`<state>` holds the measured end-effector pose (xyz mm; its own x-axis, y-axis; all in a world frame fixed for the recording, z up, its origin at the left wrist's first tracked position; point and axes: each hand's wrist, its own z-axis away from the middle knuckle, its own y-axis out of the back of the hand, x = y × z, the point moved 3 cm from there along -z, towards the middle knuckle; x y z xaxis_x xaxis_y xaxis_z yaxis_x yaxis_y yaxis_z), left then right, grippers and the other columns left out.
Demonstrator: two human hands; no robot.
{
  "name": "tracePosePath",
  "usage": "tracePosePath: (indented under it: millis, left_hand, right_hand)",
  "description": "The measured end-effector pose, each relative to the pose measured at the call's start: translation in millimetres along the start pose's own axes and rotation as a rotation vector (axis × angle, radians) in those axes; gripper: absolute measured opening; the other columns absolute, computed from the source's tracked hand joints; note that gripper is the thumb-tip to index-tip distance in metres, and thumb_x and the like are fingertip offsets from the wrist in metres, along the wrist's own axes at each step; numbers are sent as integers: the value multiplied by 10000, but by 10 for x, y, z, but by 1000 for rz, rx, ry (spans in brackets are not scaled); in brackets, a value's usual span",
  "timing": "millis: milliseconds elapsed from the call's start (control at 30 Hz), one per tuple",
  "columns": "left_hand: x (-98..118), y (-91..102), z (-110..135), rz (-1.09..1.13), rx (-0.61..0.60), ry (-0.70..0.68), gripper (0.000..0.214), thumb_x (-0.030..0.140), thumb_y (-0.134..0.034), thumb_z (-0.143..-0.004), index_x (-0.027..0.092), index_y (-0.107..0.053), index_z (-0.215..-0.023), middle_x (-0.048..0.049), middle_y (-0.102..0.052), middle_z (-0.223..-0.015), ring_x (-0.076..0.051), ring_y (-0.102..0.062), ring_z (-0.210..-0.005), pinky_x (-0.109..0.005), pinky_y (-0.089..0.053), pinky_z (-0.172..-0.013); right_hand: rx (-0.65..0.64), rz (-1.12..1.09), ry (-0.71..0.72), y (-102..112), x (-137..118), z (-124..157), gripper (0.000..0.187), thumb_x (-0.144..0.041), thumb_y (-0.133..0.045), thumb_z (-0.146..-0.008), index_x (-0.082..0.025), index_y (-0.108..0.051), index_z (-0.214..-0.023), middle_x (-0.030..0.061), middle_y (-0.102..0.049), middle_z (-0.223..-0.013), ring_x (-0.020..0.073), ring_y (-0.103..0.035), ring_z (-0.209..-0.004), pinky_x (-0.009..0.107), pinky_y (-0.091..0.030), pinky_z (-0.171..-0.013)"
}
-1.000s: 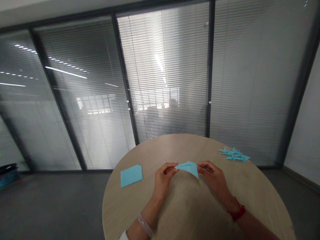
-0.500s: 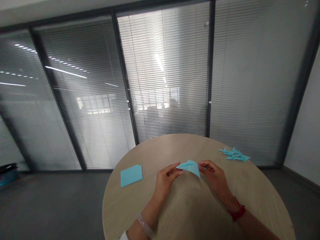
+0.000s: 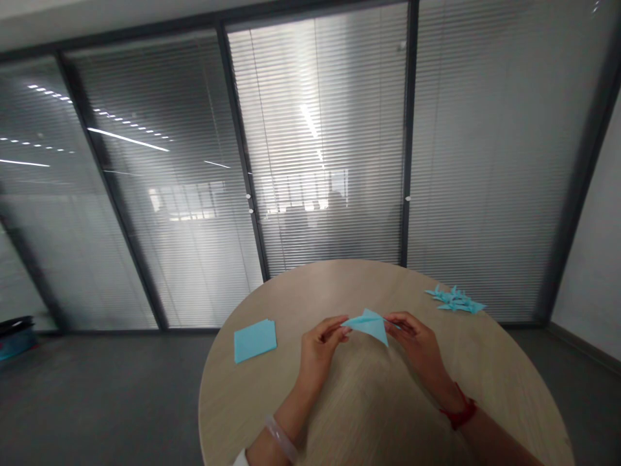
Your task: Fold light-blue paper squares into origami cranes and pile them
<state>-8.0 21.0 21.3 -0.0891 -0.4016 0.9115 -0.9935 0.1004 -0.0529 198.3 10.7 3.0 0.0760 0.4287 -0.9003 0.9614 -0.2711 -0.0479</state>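
Observation:
Between my two hands is a light blue sheet of origami paper (image 3: pixel 370 325), partly folded, with pointed corners and a crease along its upper part. My left hand (image 3: pixel 321 346) pinches its left tip between thumb and fingers. At the right edge, my right hand (image 3: pixel 416 340) grips the paper with its fingertips, which partly hide that side. The paper is held just above the round wooden table (image 3: pixel 359 414), with one corner pointing down towards me.
A stack of light blue paper squares (image 3: pixel 255 341) lies on the table's left side. Several folded blue paper cranes (image 3: pixel 456 300) are heaped near the right edge. Glass partitions with blinds (image 3: pixel 320 142) stand behind the table. A dark bin-like object (image 3: pixel 17 338) is at far left.
My left hand has shifted very slightly left, its thumb drawn in closer to the paper's tip. The paper's top corner sits a touch higher. My right hand has hardly moved.

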Motion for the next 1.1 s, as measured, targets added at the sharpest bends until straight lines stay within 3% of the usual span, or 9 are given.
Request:
tracePosePath:
  millis: [167, 600, 733, 1100]
  left_hand:
    - [12, -9, 15, 9, -6, -25, 191, 308, -727, -698, 155, -683, -803, -57, -730, -847, -199, -681, -781, -281, -572, -666]
    - [-4, -3, 10, 21, 3, 18, 239, 345, -749, -676, 154, -630, -755, -20, -710, -708, -151, -663, -636, -260, -558, -623]
    - [47, -21, 24, 37, -6, 39, 270, 373, -750, -669, 157, -603, -736, -37, -724, -742, -173, -683, -690, -275, -564, -639]
    - [56, 2, 25, -62, -29, -37, 178, 337, -637, -794, 181, -552, -794, -37, -721, -771, -171, -682, -712, -264, -540, -638]
  right_hand:
    - [1, 1, -6, 2, 15, -5, 377, -528, -731, -646, -187, -689, -801, 80, -727, -824, 254, -669, -794, 352, -526, -729]
    - [16, 22, 18, 4, -33, 4, 348, -516, -726, -655, -194, -691, -779, 69, -722, -788, 245, -663, -761, 337, -526, -699]
    - [20, 22, 10, 17, -28, 2, 324, -491, -726, -668, -191, -693, -787, 66, -721, -808, 240, -661, -773, 327, -518, -703]
    - [-32, 42, 13, 7, 1, -11, 329, -469, -679, -718, -183, -666, -881, 88, -709, -913, 261, -656, -867, 367, -513, -791]
